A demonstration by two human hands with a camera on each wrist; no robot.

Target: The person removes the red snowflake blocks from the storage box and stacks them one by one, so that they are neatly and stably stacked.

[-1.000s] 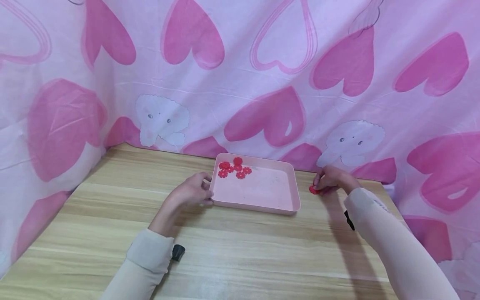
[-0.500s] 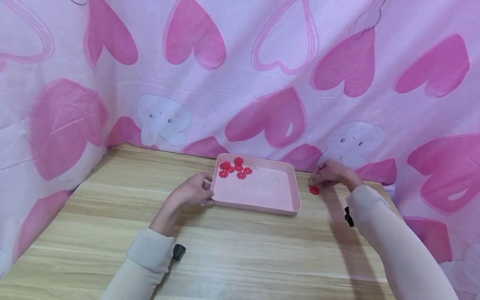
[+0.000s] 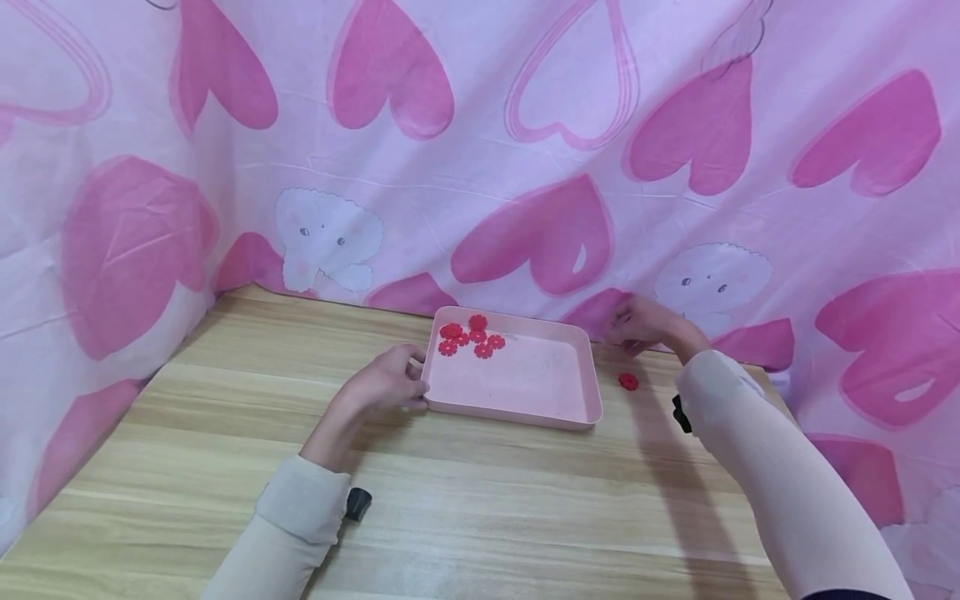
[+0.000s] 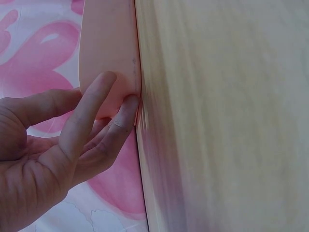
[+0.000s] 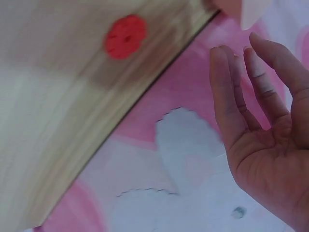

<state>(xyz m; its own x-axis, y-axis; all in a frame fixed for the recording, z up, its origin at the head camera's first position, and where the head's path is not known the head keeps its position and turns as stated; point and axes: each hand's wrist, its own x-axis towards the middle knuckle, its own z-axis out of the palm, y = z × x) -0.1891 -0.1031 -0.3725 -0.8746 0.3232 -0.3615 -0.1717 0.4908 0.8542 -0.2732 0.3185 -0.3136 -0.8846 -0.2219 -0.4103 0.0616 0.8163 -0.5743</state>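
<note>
Pink tray, head view: flat on the wooden table, close to its back edge, with the cloth of pink hearts hanging behind.
Red flower pieces, head view: a loose cluster inside the tray, in its far left part, some overlapping.
Lone red piece, head view: on the bare wood to the right of the tray, apart from it; it lies nearer the person than the right hand does, just beside that hand's shadow.
Right hand, head view: raised near the tray's back right corner, past the lone red piece and not touching it.
Left hand, head view: at the tray's left end, fingertips against the outside of the wall, well apart from the lone red piece.
Left hand, left wrist view: fingers extended, their tips resting on the tray's outer wall near a corner rather than wrapped round it.
Right hand, right wrist view: released, fingers loosely extended and holding nothing.
Lone red piece, right wrist view: on the table near its edge, with a clear gap between it and the fingertips; a tray corner shows near those tips.
</note>
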